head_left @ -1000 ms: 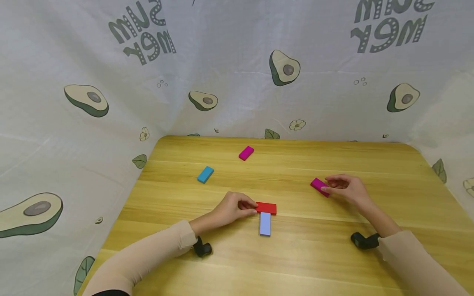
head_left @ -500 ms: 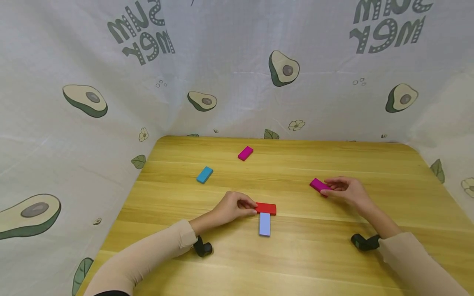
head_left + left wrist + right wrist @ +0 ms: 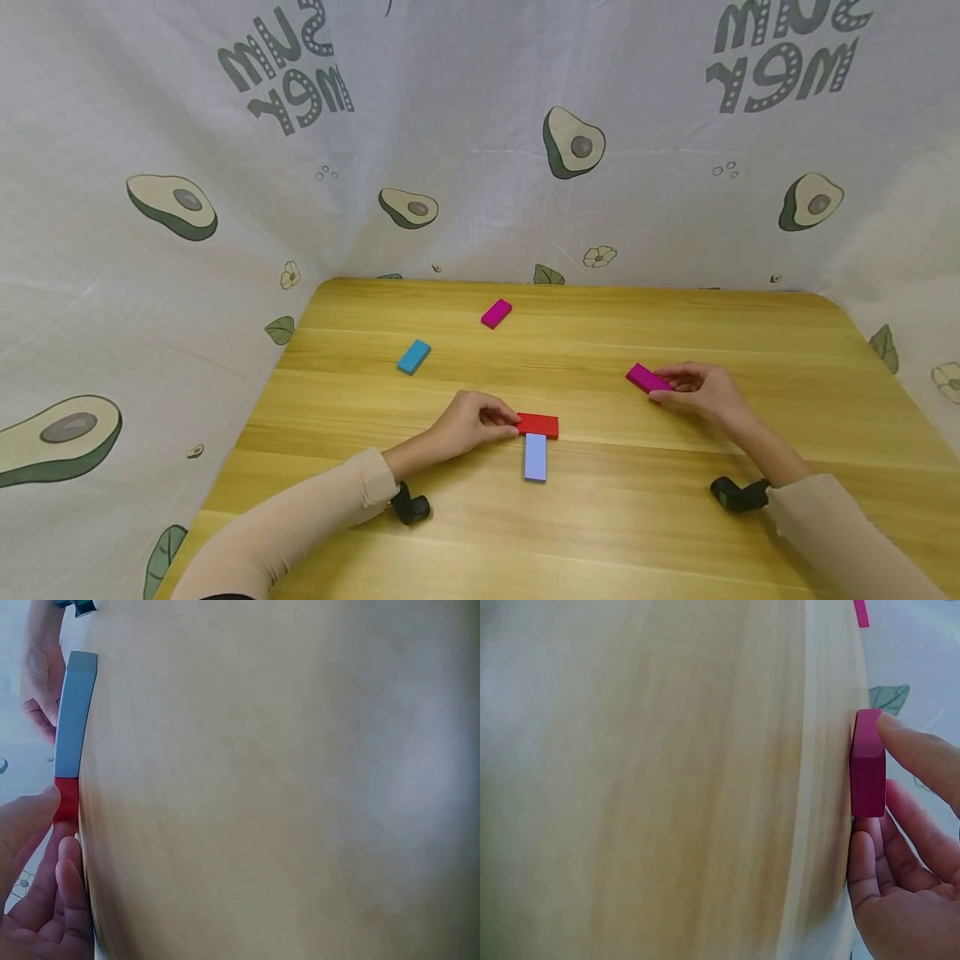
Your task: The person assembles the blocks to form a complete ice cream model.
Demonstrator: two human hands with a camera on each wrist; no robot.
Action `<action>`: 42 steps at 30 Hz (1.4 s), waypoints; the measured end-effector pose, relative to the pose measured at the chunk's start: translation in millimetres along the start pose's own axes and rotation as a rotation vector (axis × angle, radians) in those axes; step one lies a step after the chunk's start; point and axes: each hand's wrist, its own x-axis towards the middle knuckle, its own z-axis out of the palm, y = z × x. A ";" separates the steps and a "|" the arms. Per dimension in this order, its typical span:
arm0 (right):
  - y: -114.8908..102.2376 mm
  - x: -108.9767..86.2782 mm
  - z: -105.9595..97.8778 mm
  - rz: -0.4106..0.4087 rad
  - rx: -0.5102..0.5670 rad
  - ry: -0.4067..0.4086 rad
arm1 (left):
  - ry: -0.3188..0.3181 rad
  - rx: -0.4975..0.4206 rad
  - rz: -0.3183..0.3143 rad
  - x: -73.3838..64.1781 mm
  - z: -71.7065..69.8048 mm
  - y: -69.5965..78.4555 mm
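My left hand pinches the left end of a flat red block lying on the table. A periwinkle-blue block stretches from the red one's near edge toward me, so the pair forms a T; in the left wrist view the blue block butts against the red block. Farther off to the right, my right hand holds a magenta block by its right end. The right wrist view has the thumb at the upper edge of this magenta block and the other fingers below and behind it.
A second magenta block lies near the far edge of the wooden table. Left of it, a bright blue block rests at a slant. A white avocado-print cloth hangs behind and beside the table.
My right thumb has slid slightly toward the near edge of the magenta block. The left hand, the red block and the periwinkle block stay in place; the head view shifts a little.
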 end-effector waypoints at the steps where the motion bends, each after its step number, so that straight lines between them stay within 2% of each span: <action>1: -0.2 -0.1 0.1 -0.001 0.000 0.000 | 0.003 -0.003 -0.002 -0.1 0.2 -0.5; 9: -1.0 0.0 0.6 0.004 -0.001 -0.007 | 0.044 -0.049 -0.021 1.0 1.9 -3.4; 20: 1.1 1.1 0.0 -0.001 -0.001 -0.004 | 0.078 -0.027 -0.054 2.1 4.8 -2.4; 42: 1.9 0.3 1.8 -0.045 -0.030 0.008 | 0.067 -0.016 -0.057 1.9 5.6 -2.6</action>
